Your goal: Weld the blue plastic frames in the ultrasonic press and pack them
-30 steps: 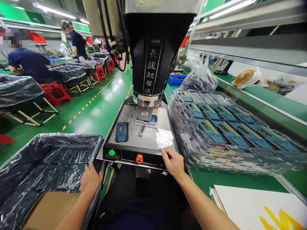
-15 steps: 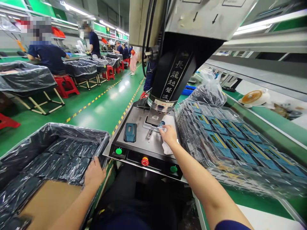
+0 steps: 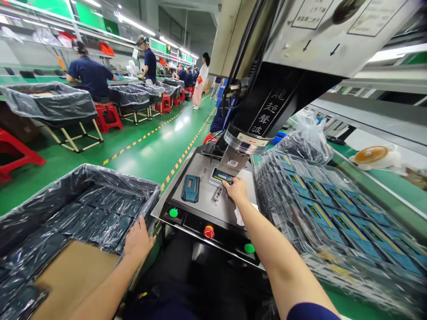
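1. By the fingers of the right hand (image 3: 236, 190), the near right end of a yellow-striped teal casing (image 3: 221, 176) is pinched; the thumb is partly hidden.
2. This casing is held directly below the metal horn (image 3: 232, 162) of an ultrasonic machine (image 3: 263, 106), over a pale fixture (image 3: 214, 182); whether it is fully seated there cannot be told.
3. The left hand (image 3: 138, 238) is placed at the right rim of a plastic-lined bin (image 3: 113, 178). Its fingers are seen close together, pointed forward; whether the rim is gripped cannot be told.
4. In the bin, dark wrapped pieces (image 3: 96, 220) are laid in rows, with a sheet of brown cardboard (image 3: 78, 275) exposed at the near side.
5. On the machine's metal surface (image 3: 208, 211), a second teal casing (image 3: 191, 189) with a window opening is laid to the left of the fixture, a small metal bracket (image 3: 218, 194) is set just in front of it, and a white cloth (image 3: 239, 218) is partly covered by the right forearm.
6. Along the front panel, a red emergency-stop button (image 3: 209, 231) is flanked by two green buttons (image 3: 173, 213).
7. To the right, stacked clear trays (image 3: 280, 213) are filled with teal casings on top.
8. At the far left, a seated co-worker (image 3: 89, 75) is seen from behind.
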A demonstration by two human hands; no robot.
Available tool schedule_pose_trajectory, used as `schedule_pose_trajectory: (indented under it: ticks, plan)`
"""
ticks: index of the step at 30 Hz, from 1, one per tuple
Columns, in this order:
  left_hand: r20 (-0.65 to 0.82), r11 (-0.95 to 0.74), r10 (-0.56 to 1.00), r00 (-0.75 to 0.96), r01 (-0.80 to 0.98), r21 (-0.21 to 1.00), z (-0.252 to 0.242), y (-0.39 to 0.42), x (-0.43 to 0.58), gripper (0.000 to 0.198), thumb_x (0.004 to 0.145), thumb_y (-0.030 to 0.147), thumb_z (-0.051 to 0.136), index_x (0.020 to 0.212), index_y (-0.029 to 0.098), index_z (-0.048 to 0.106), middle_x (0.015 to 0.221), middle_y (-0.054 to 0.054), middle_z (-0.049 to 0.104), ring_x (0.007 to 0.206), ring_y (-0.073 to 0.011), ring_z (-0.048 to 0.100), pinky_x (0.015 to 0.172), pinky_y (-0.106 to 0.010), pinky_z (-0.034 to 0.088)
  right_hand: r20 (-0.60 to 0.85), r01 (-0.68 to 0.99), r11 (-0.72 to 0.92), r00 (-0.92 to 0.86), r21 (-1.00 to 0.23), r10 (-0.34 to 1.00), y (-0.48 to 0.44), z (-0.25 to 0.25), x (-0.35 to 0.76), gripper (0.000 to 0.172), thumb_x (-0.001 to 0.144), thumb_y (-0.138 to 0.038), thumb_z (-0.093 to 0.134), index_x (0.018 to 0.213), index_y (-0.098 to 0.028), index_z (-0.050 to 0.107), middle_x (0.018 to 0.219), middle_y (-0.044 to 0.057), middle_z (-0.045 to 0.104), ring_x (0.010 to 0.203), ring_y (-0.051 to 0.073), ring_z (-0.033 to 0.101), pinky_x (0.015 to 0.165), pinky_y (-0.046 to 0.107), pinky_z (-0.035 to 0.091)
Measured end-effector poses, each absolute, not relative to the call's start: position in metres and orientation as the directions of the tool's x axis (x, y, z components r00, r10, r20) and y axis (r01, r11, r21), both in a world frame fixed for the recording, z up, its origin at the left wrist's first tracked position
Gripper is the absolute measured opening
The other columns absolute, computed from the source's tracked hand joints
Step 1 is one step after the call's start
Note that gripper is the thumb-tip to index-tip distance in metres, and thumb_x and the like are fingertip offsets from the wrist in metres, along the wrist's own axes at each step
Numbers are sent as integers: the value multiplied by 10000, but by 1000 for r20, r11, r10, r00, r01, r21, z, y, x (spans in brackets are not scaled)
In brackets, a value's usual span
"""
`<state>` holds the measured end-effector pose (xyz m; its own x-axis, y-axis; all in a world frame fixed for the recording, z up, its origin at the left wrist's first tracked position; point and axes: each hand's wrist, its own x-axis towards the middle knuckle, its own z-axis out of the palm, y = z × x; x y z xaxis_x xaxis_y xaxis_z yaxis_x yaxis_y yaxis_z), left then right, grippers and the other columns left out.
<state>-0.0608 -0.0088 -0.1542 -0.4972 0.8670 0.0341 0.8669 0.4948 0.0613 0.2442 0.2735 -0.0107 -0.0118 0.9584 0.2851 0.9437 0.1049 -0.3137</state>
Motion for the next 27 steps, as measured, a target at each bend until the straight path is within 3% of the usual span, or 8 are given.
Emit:
schedule_pose_trajectory:
  ticks: [11, 15, 18, 20, 22, 24, 25, 27]
  plan:
    - [-12, 502, 864, -503, 860, 86, -147, -9, -60, 802, 827, 349, 507, 1476, -25, 220, 1247, -229, 511, 1091, -318, 536, 875, -377, 415, 449, 911, 335, -202, -238, 870, 264, -7, 245, 342, 919, -415, 506, 819, -170, 722, 912, 101, 671, 934, 227, 556, 865, 347, 392]
    - [-25, 502, 864, -503, 855, 130, -149, -8, -63, 827, 820, 360, 511, 1482, -34, 210, 1265, -246, 505, 1091, -343, 538, 879, -413, 430, 503, 859, 451, -286, -244, 816, 237, 1, 248, 363, 934, -437, 467, 813, -186, 700, 954, 103, 680, 947, 230, 570, 891, 357, 414]
    - [-58, 520, 852, -520, 826, 217, -148, -7, -68, 843, 810, 402, 529, 1483, -9, 232, 1325, -255, 477, 1155, -372, 518, 922, -450, 434, 579, 755, 557, -295, -346, 760, 195, 12, 253, 389, 936, -485, 445, 828, -195, 681, 935, 99, 684, 917, 225, 595, 878, 354, 444]
    - [-27, 539, 829, -558, 786, 304, -143, -7, -68, 794, 809, 415, 539, 1459, 25, 300, 1378, -250, 444, 1246, -380, 468, 1002, -477, 402, 564, 687, 533, -214, -494, 798, 163, 21, 257, 399, 918, -523, 464, 820, -196, 672, 858, 79, 682, 849, 216, 611, 820, 338, 467]
    - [88, 497, 811, -579, 760, 419, -131, -9, -62, 702, 813, 404, 545, 1405, 61, 392, 1409, -232, 424, 1325, -368, 405, 1087, -495, 339, 399, 620, 357, -78, -698, 914, 133, 29, 260, 428, 890, -572, 495, 745, -202, 652, 733, 45, 660, 738, 202, 607, 718, 316, 478]
    - [212, 353, 808, -550, 740, 573, -111, -10, -48, 597, 819, 398, 556, 1331, 101, 478, 1387, -202, 459, 1337, -337, 406, 1126, -487, 314, 86, 452, 83, -15, -888, 996, 109, 32, 261, 457, 851, -621, 532, 674, -209, 620, 637, 24, 632, 643, 190, 595, 624, 305, 483]
    - [234, 259, 819, -524, 701, 664, -100, -10, -38, 551, 822, 405, 567, 1291, 122, 513, 1349, -186, 498, 1307, -317, 447, 1119, -470, 340, -91, 340, -72, -40, -938, 995, 99, 31, 261, 459, 827, -635, 560, 659, -211, 612, 615, 21, 628, 614, 188, 595, 592, 303, 491]
    - [158, 126, 866, -474, 514, 849, -75, -8, -16, 488, 831, 429, 583, 1225, 143, 558, 1254, -162, 581, 1182, -274, 562, 1038, -432, 440, -373, 145, -353, -154, -924, 915, 85, 27, 258, 429, 777, -624, 638, 673, -208, 625, 614, 25, 646, 573, 179, 600, 555, 301, 511]
